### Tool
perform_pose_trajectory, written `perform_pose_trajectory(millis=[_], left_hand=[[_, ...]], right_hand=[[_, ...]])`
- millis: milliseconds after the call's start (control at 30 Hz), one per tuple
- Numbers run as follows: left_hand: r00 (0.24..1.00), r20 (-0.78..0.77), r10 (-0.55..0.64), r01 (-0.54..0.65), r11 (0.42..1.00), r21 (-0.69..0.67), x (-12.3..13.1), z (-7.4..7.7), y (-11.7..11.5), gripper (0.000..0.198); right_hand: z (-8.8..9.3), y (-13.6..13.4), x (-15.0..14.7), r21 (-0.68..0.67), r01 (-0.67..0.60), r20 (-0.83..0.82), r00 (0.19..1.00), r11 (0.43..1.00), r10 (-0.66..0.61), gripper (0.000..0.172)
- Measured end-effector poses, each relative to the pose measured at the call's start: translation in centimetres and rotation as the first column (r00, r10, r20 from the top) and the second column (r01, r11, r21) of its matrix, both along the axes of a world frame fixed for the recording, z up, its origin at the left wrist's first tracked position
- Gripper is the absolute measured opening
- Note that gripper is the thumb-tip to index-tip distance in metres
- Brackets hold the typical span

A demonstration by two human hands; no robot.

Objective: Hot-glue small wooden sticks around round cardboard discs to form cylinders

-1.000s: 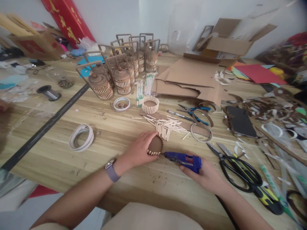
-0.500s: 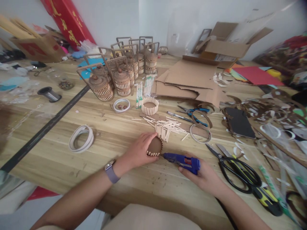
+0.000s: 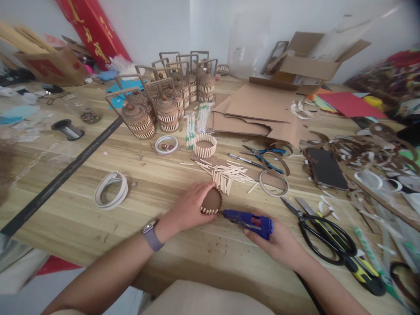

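Note:
My left hand [image 3: 188, 205] grips the left side of a round brown cardboard disc [image 3: 211, 200], thumb in front and fingers behind. Short wooden sticks stand along the disc's near edge. My right hand [image 3: 278, 243] is wrapped around a blue glue gun [image 3: 249, 222], its nozzle pointing left at the disc's near right edge; whether it touches I cannot tell. Just beyond the disc lies a loose pile of wooden sticks [image 3: 229, 173]. Behind that pile stands a round base ringed with upright sticks [image 3: 205, 146].
Several lidded stick baskets [image 3: 167, 109] with tall handles stand at the back. Tape rolls [image 3: 111, 191] lie left. To the right are black scissors [image 3: 324, 238], a yellow cutter [image 3: 364, 271], a phone [image 3: 328, 168] and pliers [image 3: 269, 153]. Cardboard sheets [image 3: 256, 103] lie behind.

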State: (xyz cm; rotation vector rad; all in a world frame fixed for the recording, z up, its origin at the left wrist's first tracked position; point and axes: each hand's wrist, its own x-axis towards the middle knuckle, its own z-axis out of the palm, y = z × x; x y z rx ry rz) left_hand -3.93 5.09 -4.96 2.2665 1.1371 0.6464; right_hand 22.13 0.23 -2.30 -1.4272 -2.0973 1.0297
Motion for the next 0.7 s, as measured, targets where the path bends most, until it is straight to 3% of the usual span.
perform_pose_trajectory(millis=[367, 467, 600, 700], left_hand=[[1.0, -0.003, 0.001, -0.001, 1.0, 0.004, 0.0, -0.1, 0.0, 0.084], [1.0, -0.007, -0.009, 0.009, 1.0, 0.018, -0.1, -0.2, 0.0, 0.084], [1.0, -0.007, -0.009, 0.009, 1.0, 0.008, -0.2, -0.1, 0.0, 0.085], [1.0, -0.004, -0.011, 0.011, 1.0, -0.002, -0.2, 0.0, 0.1, 0.086]], right_hand=[[0.4, -0.1, -0.4, -0.018, 0.022, 0.003, 1.0, 1.0, -0.022, 0.023], [0.0, -0.1, -0.3, -0.051, 0.103, -0.055, 0.993, 0.993, -0.106, 0.027], [-0.3, 0.2, 1.1, -0.236, 0.323, -0.171, 0.914, 0.916, -0.367, 0.045], [0.3, 0.6, 2.4, -0.483, 0.213, -0.226, 0.907, 0.849, -0.356, 0.052]])
